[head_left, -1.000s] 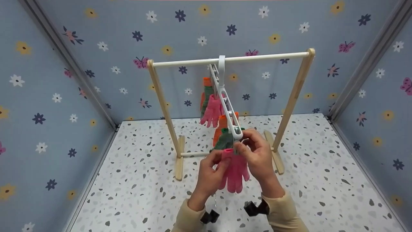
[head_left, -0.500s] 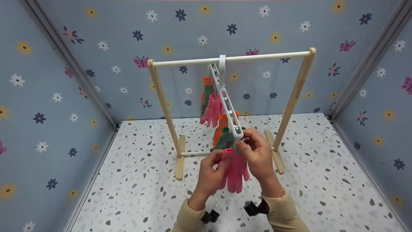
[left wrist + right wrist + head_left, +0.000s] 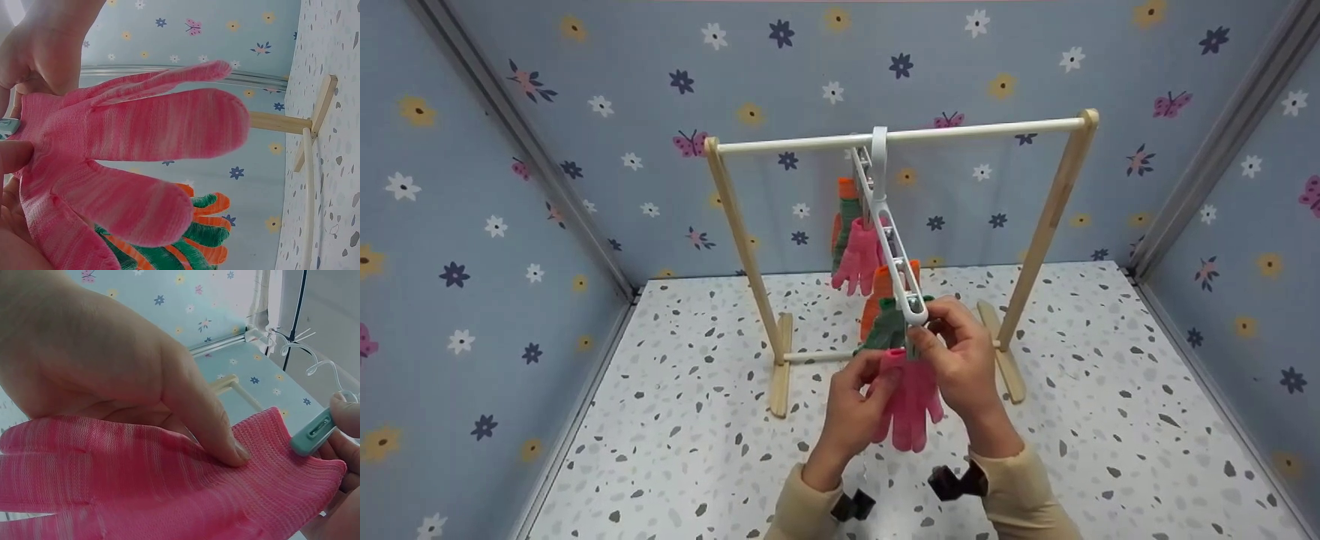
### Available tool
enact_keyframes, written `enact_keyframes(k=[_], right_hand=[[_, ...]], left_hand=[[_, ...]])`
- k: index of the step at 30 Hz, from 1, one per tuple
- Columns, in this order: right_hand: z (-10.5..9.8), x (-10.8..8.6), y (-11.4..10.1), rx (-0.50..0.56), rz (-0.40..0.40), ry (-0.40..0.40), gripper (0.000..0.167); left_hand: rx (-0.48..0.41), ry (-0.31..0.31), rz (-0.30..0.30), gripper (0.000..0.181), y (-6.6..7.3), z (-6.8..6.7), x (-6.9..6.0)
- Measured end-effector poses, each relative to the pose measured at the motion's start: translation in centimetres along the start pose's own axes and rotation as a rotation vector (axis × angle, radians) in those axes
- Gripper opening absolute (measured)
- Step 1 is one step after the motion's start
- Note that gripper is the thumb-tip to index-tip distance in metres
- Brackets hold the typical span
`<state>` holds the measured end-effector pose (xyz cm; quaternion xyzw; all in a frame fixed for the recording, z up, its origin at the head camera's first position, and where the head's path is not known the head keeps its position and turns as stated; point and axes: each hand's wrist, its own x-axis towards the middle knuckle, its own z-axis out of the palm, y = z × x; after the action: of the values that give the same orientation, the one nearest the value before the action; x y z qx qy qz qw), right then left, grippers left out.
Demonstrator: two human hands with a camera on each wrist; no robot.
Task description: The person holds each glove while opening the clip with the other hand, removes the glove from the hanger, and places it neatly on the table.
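My left hand (image 3: 859,405) grips a pink knitted glove (image 3: 913,412) near its cuff, the glove hanging upright, cuff uppermost; my right hand (image 3: 966,367) pinches a pale green plastic clip (image 3: 313,433) at the cuff's edge, below the near end of a long white plastic hanger (image 3: 880,204); a dark green knitted glove (image 3: 888,328) and a bright orange knitted glove (image 3: 872,313) hang just behind

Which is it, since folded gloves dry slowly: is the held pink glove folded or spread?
Spread: the held pink glove shows its fingers extended and separate.
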<state>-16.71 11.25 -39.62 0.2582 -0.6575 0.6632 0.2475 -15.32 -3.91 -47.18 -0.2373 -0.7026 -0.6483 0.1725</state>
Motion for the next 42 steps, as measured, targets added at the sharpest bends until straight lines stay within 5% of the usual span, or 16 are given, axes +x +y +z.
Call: enact_keyframes(k=[22,33,42], right_hand=[[-0.2,0.1,0.1,-0.014,0.011,-0.011,0.014],[-0.4,0.0,-0.1,-0.012,0.003,-0.006,0.019],[-0.3,-0.3,0.3,-0.009,0.013,-0.033,0.024]], left_hand=[[-0.009,-0.013,-0.030,0.017,-0.7,-0.4,-0.4],[-0.036,0.006,-0.101,0.020,-0.8,-0.9,-0.8],[-0.023,-0.006,-0.071,0.018,-1.1,-1.2,-1.1]])
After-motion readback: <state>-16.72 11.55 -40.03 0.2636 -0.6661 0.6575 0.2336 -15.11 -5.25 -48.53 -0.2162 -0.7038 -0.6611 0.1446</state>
